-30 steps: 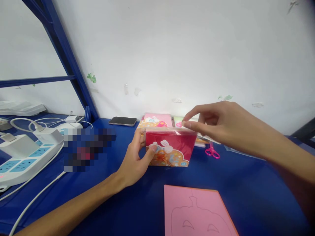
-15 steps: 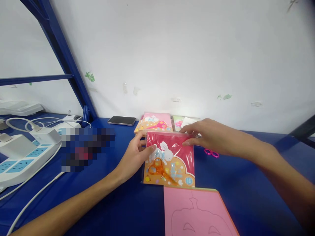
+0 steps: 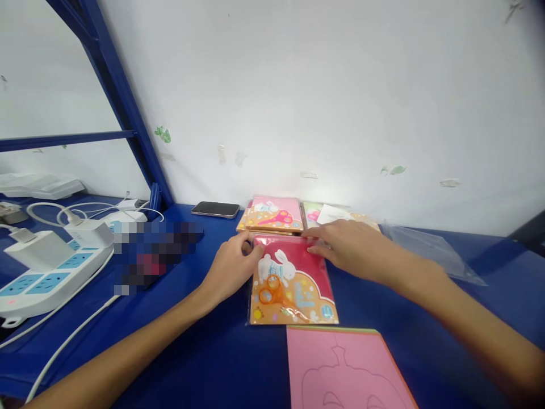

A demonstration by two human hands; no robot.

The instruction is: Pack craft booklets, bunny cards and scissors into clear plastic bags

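A clear plastic packet [image 3: 293,289] lies flat on the blue table, holding red and orange card printed with a white rabbit, with orange scissors [image 3: 270,292] sealed inside. My left hand [image 3: 230,270] grips its upper left corner, thumb on top. My right hand [image 3: 351,250] reaches in from the right, its fingertips pressed on the packet's upper edge. A pink foam sheet [image 3: 340,369] with a drawn pumpkin outline sits just below the packet, nearly touching it. Behind the packet stands a stack of similar packets [image 3: 275,215].
Another packet [image 3: 332,215] lies behind my right hand, and a loose clear plastic bag [image 3: 430,250] lies to its right. A phone [image 3: 215,209], a blurred patch [image 3: 153,255] and a white power strip [image 3: 46,278] with cables lie left, before a white wall [image 3: 298,102].
The packet has dropped from upright to flat on the table, and my right hand has moved down and left. The pink scissors are out of sight, and a clear bag now shows at right.
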